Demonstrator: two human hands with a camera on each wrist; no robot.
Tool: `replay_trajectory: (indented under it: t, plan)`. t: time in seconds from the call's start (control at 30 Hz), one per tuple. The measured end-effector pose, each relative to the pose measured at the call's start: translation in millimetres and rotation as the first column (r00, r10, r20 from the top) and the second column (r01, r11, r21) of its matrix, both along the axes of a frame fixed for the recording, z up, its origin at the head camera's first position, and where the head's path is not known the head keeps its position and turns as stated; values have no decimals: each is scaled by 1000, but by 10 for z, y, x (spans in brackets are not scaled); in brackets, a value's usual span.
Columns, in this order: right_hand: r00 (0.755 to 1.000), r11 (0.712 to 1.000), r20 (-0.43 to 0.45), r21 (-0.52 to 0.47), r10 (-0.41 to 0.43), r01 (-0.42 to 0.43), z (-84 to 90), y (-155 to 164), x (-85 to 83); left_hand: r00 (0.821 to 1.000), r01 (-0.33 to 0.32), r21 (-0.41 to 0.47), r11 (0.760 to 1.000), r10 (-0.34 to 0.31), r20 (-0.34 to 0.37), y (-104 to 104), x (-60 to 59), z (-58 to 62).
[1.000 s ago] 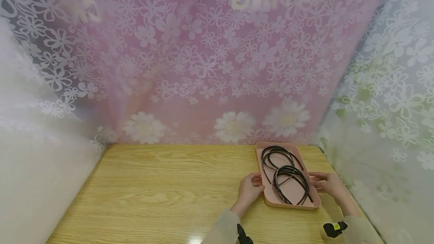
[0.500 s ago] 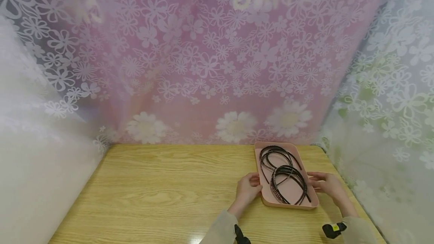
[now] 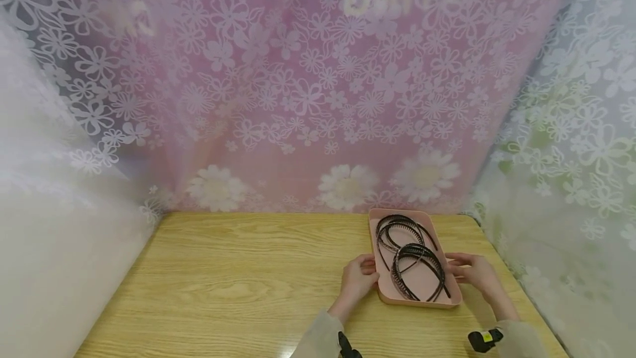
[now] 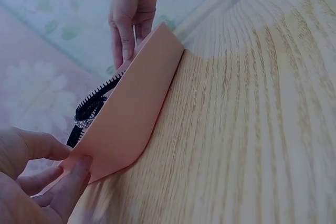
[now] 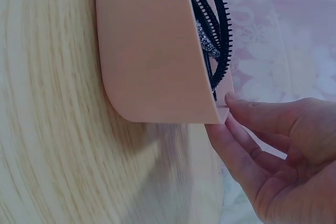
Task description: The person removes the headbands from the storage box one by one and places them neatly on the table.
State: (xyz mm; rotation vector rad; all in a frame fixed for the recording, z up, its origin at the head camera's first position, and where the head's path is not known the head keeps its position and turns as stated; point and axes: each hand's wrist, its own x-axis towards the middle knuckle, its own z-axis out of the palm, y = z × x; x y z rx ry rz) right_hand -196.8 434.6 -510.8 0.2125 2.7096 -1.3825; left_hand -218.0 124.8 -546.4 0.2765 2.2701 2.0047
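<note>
A pink tray (image 3: 416, 301) stands on the wooden table (image 3: 238, 275) at the right, with several black toothed headbands (image 3: 414, 264) lying in it. My left hand (image 3: 366, 275) pinches the tray's left rim, thumb on top, as the left wrist view shows (image 4: 68, 169). My right hand (image 3: 459, 270) pinches the right rim. In the right wrist view its fingertips (image 5: 231, 111) grip the tray's corner (image 5: 147, 51), with the headbands (image 5: 212, 30) sticking up over the edge. The left wrist view shows the tray's outer wall (image 4: 134, 114) and the right hand (image 4: 128, 19) beyond it.
Floral sheer curtains close in the table: pink at the back (image 3: 308, 98), white on the left (image 3: 59, 225), greenish white on the right (image 3: 571, 170). The table's right edge runs close by the right hand. A black wrist device (image 3: 484, 340) sits on the right sleeve.
The tray has slid a little to the left across the table, with both hands staying on its sides.
</note>
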Motion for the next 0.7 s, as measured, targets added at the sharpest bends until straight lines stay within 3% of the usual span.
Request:
replay_trajectory:
  t: [0.7]
  plan:
    - [999,1000,-35,-2,-5,5,-21,-176,35,999,-27,5,1000,27,35,-146,5,0]
